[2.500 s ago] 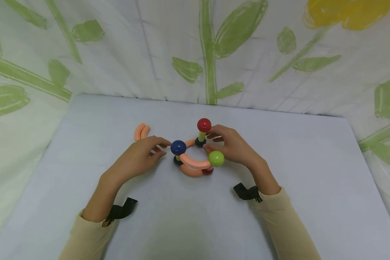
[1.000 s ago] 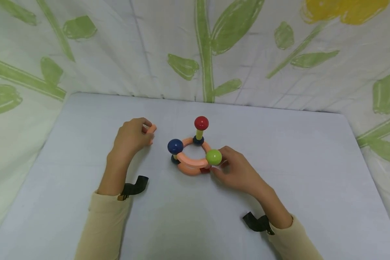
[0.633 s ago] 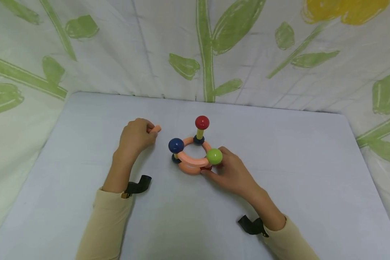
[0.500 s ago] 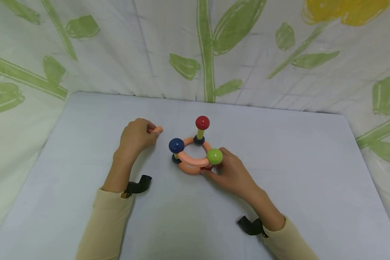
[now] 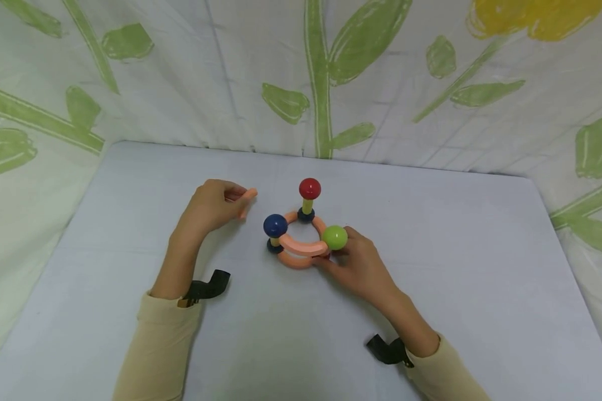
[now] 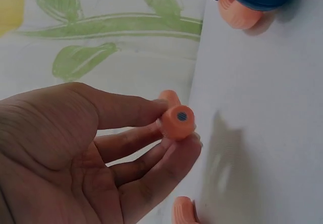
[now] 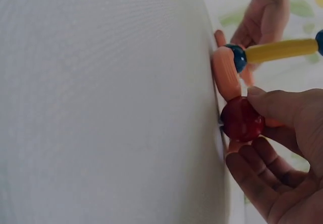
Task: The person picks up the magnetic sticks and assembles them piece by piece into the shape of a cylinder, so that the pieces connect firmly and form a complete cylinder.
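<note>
My left hand pinches a curved orange magnetic stick between thumb and fingertips, its round metal-centred end facing the left wrist camera. In that view a second orange stick shows below the hand. My right hand grips a red ball at the base of a magnetic stick-and-ball structure. Curved orange sticks form its ring. A yellow stick with a red ball on top stands at the back. A blue ball and a green ball are joined by an upper curved stick.
The structure stands mid-table on a white table. Behind it hangs a white curtain with green leaves and a yellow flower. Black wrist mounts stick out inward from both sleeves.
My left hand has left the blue ball's side and picked up one orange stick, now turned with its end raised. My right hand came down from the upright to the lower red ball.
</note>
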